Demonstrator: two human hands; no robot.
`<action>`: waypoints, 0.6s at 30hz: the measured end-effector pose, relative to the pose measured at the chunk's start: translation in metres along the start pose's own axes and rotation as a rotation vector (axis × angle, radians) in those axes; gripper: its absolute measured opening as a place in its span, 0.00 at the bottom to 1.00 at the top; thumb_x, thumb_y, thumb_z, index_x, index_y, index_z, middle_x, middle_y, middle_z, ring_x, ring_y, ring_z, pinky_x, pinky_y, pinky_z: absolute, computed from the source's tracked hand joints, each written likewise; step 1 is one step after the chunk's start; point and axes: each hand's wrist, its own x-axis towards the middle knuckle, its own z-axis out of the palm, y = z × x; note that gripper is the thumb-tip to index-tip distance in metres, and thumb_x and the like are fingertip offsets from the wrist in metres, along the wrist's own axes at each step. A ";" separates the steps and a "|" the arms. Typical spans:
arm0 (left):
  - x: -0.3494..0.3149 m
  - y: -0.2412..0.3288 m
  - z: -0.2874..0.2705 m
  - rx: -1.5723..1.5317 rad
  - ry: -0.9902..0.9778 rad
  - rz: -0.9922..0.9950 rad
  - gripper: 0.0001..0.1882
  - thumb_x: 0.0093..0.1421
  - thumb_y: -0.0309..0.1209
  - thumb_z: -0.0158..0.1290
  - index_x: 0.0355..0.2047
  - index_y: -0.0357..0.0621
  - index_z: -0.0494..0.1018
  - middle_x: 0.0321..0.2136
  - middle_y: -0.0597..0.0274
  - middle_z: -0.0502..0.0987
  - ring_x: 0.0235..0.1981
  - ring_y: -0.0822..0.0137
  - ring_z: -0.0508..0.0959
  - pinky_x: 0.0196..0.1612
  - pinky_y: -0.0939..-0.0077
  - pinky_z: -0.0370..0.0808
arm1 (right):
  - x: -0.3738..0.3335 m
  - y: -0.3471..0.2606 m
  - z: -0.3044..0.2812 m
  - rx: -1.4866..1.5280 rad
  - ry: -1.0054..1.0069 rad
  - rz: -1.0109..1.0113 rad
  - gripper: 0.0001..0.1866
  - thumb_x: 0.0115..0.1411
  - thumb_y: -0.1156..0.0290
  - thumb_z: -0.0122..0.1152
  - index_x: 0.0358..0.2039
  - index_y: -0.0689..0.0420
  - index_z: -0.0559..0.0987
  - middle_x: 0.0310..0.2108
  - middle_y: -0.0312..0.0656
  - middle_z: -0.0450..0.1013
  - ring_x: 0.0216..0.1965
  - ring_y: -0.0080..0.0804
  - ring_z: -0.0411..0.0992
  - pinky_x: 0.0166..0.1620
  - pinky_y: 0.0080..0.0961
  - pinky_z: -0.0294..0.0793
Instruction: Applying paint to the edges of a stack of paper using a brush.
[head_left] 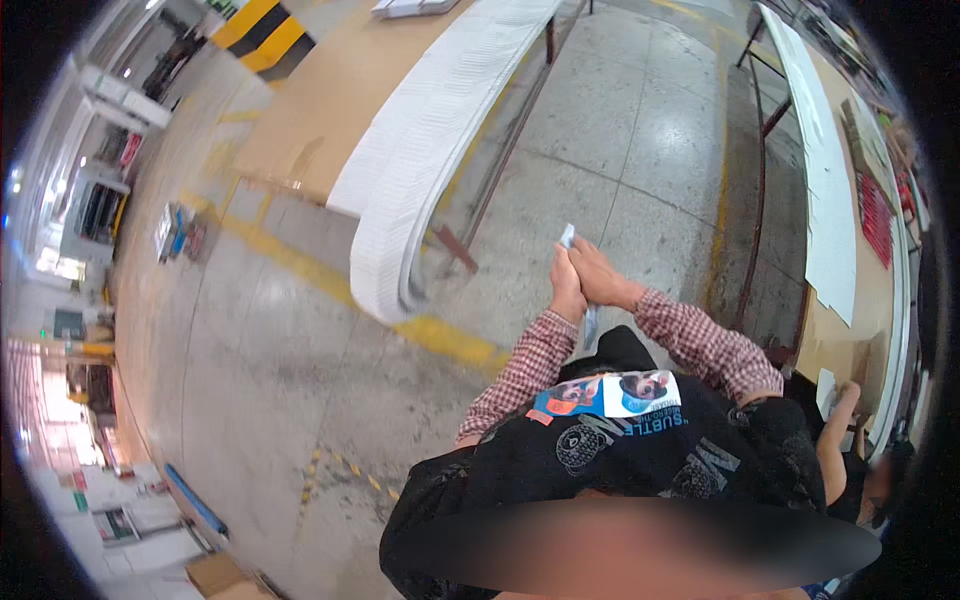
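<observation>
My left hand (567, 287) and my right hand (606, 279) are pressed together in front of my body, above the floor. Between them is a thin, pale whitish strip (568, 236). One end sticks out past my fingertips, and a greyish length hangs below my wrists. Whether it is paper, film or cloth I cannot tell. Both sets of fingers are closed round it, and the palms hide its middle. Checked red-and-white sleeves cover my forearms.
Ahead to the left, a long overlapping row of white sheets (440, 110) lies along a brown-topped table (310, 125) and droops over its near end. On the right, another table (845, 345) bears white sheets and red items (875, 220). Another person's arm (838, 440) reaches in there.
</observation>
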 end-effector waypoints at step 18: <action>0.347 0.092 0.256 -0.095 -0.243 0.189 0.18 0.62 0.47 0.40 0.19 0.53 0.60 0.13 0.75 0.58 0.13 0.77 0.58 0.17 0.81 0.59 | 0.218 0.206 -0.198 1.451 0.596 0.527 0.24 0.57 0.72 0.46 0.56 0.56 0.63 0.55 0.42 0.60 0.55 0.34 0.59 0.56 0.33 0.57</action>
